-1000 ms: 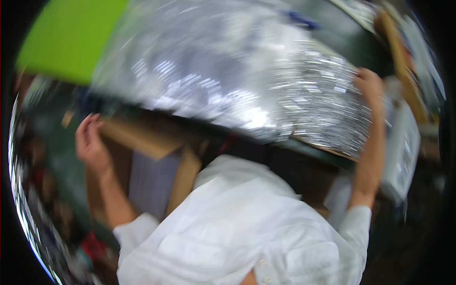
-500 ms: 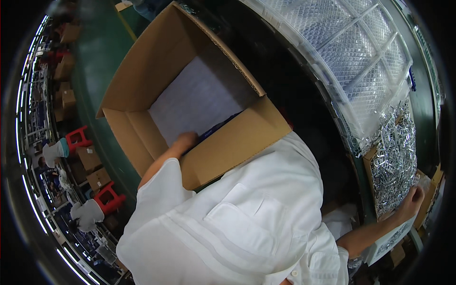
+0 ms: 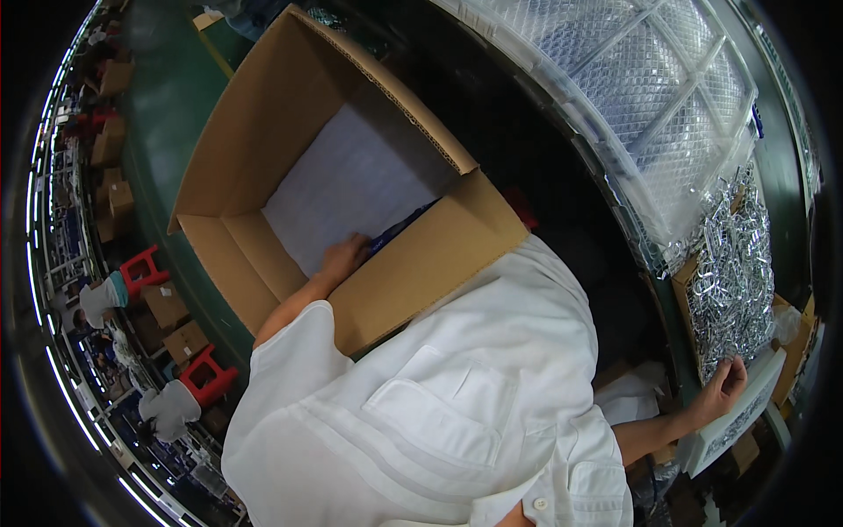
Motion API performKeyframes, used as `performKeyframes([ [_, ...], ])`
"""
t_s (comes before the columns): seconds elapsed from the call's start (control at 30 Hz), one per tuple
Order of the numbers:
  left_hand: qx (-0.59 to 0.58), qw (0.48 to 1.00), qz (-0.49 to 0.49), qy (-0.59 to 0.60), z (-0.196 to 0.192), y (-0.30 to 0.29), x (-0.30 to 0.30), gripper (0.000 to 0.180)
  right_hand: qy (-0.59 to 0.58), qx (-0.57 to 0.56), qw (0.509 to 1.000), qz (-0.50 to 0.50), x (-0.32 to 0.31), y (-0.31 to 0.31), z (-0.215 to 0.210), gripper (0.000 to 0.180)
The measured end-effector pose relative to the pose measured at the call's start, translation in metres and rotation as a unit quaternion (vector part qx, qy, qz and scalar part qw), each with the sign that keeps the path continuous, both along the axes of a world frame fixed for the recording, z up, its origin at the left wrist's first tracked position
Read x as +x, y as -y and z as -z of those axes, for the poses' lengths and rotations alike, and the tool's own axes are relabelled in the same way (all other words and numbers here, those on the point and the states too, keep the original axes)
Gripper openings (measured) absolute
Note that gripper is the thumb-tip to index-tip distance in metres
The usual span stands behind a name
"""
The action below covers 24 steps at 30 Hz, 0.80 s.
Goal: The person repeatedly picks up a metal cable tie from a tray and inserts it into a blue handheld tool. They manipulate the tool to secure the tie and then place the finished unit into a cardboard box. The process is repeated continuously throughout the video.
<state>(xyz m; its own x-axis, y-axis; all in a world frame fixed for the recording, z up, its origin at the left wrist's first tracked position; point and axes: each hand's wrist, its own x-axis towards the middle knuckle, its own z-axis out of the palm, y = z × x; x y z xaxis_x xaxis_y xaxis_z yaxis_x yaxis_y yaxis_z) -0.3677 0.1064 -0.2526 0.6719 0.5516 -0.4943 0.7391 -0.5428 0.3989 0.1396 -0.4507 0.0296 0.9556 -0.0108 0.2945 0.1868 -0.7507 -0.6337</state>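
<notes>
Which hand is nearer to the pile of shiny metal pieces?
Right. The right hand is at the lower end of the pile; whether it touches is unclear. The left hand is far to its left, inside the cardboard box.

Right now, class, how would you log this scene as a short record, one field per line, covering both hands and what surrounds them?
Left hand: inside the cardboard box, at a dark blue item; grip unclear
Right hand: fingers curled, near shiny metal pieces; grip unclear
Box: open, pale flat layer inside
Upper right: clear plastic packaging
Far left: other boxes
</notes>
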Motion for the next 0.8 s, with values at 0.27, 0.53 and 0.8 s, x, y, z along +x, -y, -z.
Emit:
performKeyframes([
  [0.27,-0.03,0.998,0.049,-0.036,0.029,-0.009,0.042,0.033,0.0,0.043,0.999,-0.03,0.004,-0.029,0.005,0.027],
  [0.53,0.03,0.991,0.124,-0.039,0.041,-0.011,0.052,0.033,0.006,0.049,0.998,-0.031,-0.007,-0.035,0.015,0.024],
  [0.8,0.282,0.953,-0.022,0.107,0.03,-0.024,0.089,0.052,0.003,0.046,0.999,0.005,-0.007,-0.024,0.009,0.023],
])
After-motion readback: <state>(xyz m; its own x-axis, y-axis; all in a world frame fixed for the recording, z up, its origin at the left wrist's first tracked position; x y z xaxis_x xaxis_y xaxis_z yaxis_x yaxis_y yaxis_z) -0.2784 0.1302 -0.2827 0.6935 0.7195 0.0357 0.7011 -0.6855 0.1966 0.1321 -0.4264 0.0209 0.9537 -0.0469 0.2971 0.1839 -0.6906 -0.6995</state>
